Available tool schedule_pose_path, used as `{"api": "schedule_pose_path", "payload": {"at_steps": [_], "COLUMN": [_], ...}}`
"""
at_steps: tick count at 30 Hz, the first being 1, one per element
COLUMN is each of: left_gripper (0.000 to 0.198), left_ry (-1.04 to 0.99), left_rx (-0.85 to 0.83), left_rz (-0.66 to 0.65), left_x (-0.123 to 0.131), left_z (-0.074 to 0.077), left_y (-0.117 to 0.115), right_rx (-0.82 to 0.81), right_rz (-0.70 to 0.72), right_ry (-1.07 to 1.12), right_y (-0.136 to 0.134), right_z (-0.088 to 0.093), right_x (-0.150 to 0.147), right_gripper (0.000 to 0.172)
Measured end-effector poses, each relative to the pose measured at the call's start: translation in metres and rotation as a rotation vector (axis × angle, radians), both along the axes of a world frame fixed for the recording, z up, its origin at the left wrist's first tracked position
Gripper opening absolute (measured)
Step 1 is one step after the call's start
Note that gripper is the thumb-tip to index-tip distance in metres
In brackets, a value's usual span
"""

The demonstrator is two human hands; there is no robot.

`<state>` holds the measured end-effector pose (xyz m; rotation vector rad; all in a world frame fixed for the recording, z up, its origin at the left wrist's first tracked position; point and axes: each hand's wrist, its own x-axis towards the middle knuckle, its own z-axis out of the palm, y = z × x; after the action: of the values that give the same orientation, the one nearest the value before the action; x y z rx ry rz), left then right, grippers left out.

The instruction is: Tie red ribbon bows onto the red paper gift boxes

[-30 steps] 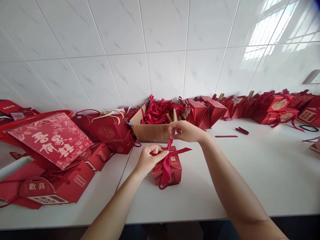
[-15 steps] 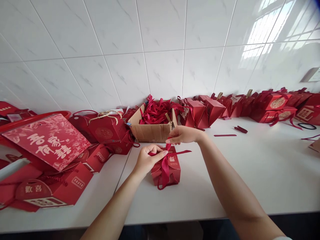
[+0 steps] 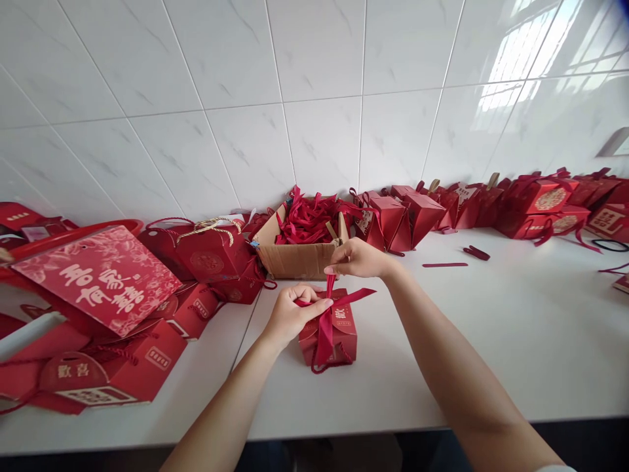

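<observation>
A small red gift box [image 3: 346,337] with pale printed characters stands on the white table in front of me. A dark red ribbon [image 3: 325,337] crosses its top; one tail hangs down the front and another sticks out to the right. My left hand [image 3: 291,314] is closed, thumb and fingers pinching the ribbon at the crossing over the box. Above it, my right hand [image 3: 361,257] pinches an upright strand of the same ribbon and holds it taut. A twisted red cord handle [image 3: 334,368] loops at the box's front.
Behind the box is a cardboard carton [image 3: 295,262] full of loose red ribbons [image 3: 309,219]. Red boxes crowd the left, with a floral printed bag [image 3: 98,278] on top. More red boxes [image 3: 422,213] line the tiled wall at right, near a flat ribbon strip [image 3: 445,265].
My right hand has moved slightly up and left, drawing the upright ribbon strand longer. The right tail has lifted and turned its wide side. My left hand keeps its pinch.
</observation>
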<state>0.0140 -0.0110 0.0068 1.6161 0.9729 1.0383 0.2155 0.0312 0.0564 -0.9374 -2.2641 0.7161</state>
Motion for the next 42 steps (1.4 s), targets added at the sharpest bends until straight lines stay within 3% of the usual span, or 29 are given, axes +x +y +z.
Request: {"api": "schedule_pose_path", "payload": {"at_steps": [8,12,16,21,26,29,35,42], "left_gripper": [0.056,0.051,0.044,0.024,0.033,0.028,0.046,0.058], "left_ry": [-0.047,-0.163,-0.232,-0.22,-0.228,-0.225,-0.083,0.058], "left_rx": [-0.049,-0.109,-0.169,-0.202,-0.26,-0.221,-0.067,0.137], "left_rz": [-0.005,-0.024,-0.033,-0.057,-0.132,-0.14,-0.127,-0.066], "left_x": [-0.003,-0.003,-0.005,-0.009,-0.011,-0.011,-0.009,-0.008], "left_z": [-0.003,-0.004,-0.002,0.005,0.006,0.005,0.003,-0.001], "left_y": [0.003,0.006,0.008,0.007,0.007,0.007,0.004,0.004], "right_rx": [0.104,0.059,-0.057,-0.257,-0.295,-0.308,-0.274,-0.29], "right_rz": [-0.153,-0.235,-0.306,-0.215,-0.073,-0.042,-0.081,-0.051], "right_ry": [-0.098,-0.135,-0.154,-0.362,-0.406,-0.466,-0.615,-0.605], "right_y": [-0.009,-0.018,-0.024,-0.029,-0.034,-0.038,-0.046,-0.054], "right_z": [0.007,0.019,0.026,0.028,0.029,0.029,0.03,0.034], "right_x": [-0.004,0.005,0.018,0.025,0.015,0.007,-0.005,-0.014], "right_gripper": [0.034,0.033,0.046,0.049,0.043,0.034,0.013,0.012]}}
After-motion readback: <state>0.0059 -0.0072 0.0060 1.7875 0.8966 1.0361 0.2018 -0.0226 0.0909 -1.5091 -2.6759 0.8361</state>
